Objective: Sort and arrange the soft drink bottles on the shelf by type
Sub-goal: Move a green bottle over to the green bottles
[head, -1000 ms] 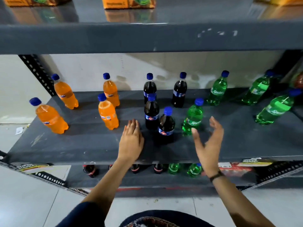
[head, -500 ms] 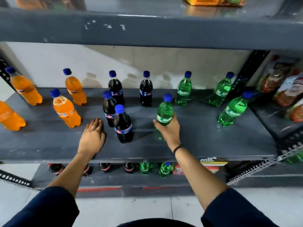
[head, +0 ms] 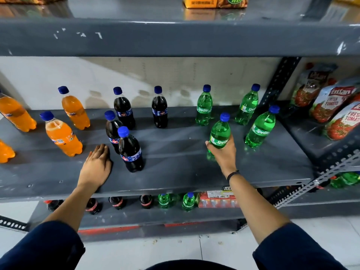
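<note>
**Fingers carry green bottle rightward**

Fingers (head: pixel 209 144) of the right hand (head: pixel 223 152) wrap the green bottle (head: pixel 219 133), now shifted beside its three green fellows (head: pixel 260 128), clear of the colas (head: pixel 130 149). Left hand (head: pixel 96 166) stays flat, empty, on the shelf (head: pixel 175 168).

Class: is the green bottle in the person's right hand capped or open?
Capped: the green bottle in the right hand wears a blue cap.
</note>
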Tool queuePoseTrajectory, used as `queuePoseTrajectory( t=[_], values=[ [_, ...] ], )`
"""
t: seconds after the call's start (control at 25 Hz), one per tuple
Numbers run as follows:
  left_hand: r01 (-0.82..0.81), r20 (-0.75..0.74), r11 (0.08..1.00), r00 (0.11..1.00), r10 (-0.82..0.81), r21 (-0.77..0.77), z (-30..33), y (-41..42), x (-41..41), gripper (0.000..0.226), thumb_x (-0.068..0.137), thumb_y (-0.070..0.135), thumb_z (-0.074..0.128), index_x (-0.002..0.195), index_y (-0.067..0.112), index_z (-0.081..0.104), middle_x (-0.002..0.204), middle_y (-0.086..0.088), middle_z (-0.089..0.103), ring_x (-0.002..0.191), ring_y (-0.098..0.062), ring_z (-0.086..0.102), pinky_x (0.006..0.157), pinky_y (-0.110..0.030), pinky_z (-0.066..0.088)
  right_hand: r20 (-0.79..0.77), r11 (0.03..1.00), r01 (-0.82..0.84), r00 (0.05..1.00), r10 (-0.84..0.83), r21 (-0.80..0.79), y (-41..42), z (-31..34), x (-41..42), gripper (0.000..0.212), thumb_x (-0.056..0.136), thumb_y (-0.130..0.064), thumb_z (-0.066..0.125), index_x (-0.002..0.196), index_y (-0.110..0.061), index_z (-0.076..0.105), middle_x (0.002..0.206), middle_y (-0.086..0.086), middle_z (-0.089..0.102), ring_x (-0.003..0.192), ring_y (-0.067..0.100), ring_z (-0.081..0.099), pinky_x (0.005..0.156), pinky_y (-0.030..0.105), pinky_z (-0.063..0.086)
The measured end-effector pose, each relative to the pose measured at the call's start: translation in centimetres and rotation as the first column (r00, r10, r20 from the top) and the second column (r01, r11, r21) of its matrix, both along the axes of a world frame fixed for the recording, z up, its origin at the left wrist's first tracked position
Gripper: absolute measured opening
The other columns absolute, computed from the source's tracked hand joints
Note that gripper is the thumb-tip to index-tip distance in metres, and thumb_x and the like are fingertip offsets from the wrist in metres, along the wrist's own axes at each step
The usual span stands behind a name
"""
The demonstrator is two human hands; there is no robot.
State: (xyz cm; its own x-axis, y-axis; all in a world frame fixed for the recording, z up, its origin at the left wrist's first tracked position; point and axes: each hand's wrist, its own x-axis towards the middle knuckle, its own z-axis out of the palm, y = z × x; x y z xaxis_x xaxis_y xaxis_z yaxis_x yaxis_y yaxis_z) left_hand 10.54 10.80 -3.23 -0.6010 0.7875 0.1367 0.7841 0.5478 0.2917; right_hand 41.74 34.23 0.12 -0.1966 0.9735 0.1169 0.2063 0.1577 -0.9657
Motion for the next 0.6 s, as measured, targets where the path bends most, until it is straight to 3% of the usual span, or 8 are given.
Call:
queuePoseTrajectory(
  t=[0.08,0.16,0.2,0.28,0.32,0.4,0.48,0.6],
  values=[
    [0.0,-0.003,1.0,1.0,0.0,-0.001,0.0,0.0,0.1,0.05,0.091,0.009,0.043,0.138,-0.002,0.03,0.149,-0.024,0.028,0.141,-0.035,0.021,0.117,-0.045,0.017,0.01,1.0,-0.021,1.0,0.021,-0.006,-0.3,0.0,0.3,0.071,0.067,-0.021,0.083,0.125,-0.016,0.043,0.112,-0.003,0.058,0.113,0.02,0.055,0.097,0.031,0.043],
    [-0.003,0.003,1.0,1.0,0.003,-0.004,0.1,0.0,0.1,0.05,0.091,0.01,0.042,0.138,-0.002,0.03,0.149,-0.023,0.028,0.141,-0.034,0.021,0.117,-0.044,0.016,-0.022,0.999,0.038,0.999,-0.037,0.021,-2.1,-0.3,0.7,0.101,0.061,-0.033,0.086,0.141,-0.02,0.027,0.138,-0.003,0.037,0.134,0.012,0.032,0.109,0.019,0.026],
    [-0.006,0.007,1.0,1.0,0.006,-0.003,0.2,0.0,0.1,0.05,0.091,0.01,0.042,0.139,-0.002,0.03,0.15,-0.023,0.028,0.141,-0.034,0.021,0.117,-0.044,0.016,-0.065,0.993,0.097,0.994,-0.093,0.062,-3.7,-0.5,0.7,0.107,0.06,-0.04,0.085,0.144,-0.021,0.022,0.142,-0.004,0.028,0.136,0.007,0.025,0.109,0.011,0.019],
    [-0.01,0.014,1.0,1.0,0.01,-0.001,0.2,0.0,0.1,0.05,0.091,0.011,0.042,0.138,-0.002,0.03,0.15,-0.023,0.028,0.141,-0.034,0.021,0.117,-0.044,0.016,-0.102,0.974,0.124,0.989,-0.106,0.188,-7.9,-1.1,0.3,0.102,0.061,-0.053,0.078,0.142,-0.02,0.026,0.143,-0.001,0.027,0.134,0.005,0.026,0.108,0.005,0.018],
    [-0.007,0.015,1.0,1.0,0.007,-0.003,0.3,0.0,0.1,0.05,0.091,0.011,0.042,0.138,-0.002,0.03,0.149,-0.023,0.028,0.141,-0.034,0.021,0.117,-0.044,0.016,-0.075,0.971,0.052,0.997,-0.036,0.232,-10.0,-1.3,-0.3,0.098,0.062,-0.057,0.075,0.14,-0.019,0.029,0.142,0.001,0.03,0.133,0.002,0.028,0.107,0.005,0.02],
    [-0.003,0.018,1.0,1.0,0.003,-0.007,0.4,0.1,0.3,0.051,0.091,0.012,0.042,0.138,-0.002,0.03,0.149,-0.023,0.028,0.141,-0.035,0.021,0.117,-0.044,0.017,0.027,0.948,-0.207,0.978,0.206,0.243,-13.1,-1.6,-2.7,0.094,0.064,-0.057,0.075,0.139,-0.021,0.031,0.139,0.001,0.034,0.132,0.003,0.031,0.108,0.01,0.027],
    [-0.007,0.029,1.0,1.0,0.008,-0.014,0.6,0.0,0.4,0.052,0.091,0.012,0.042,0.139,-0.002,0.029,0.15,-0.023,0.027,0.142,-0.034,0.02,0.117,-0.043,0.015,0.086,0.898,-0.412,0.911,0.403,0.156,-14.9,-1.4,-6.0,0.095,0.063,-0.054,0.077,0.14,-0.026,0.029,0.136,-0.003,0.036,0.13,0.008,0.035,0.11,0.022,0.032],
    [0.003,0.027,1.0,1.0,-0.002,-0.009,0.8,-0.1,0.6,0.052,0.091,0.012,0.042,0.139,-0.002,0.028,0.15,-0.023,0.026,0.142,-0.033,0.019,0.118,-0.043,0.015,0.15,0.882,-0.469,0.876,0.458,0.048,-16.1,-0.9,-10.9,0.104,0.057,-0.059,0.078,0.14,-0.024,0.028,0.136,0.001,0.039,0.129,0.017,0.04,0.108,0.04,0.038]
  ],
)
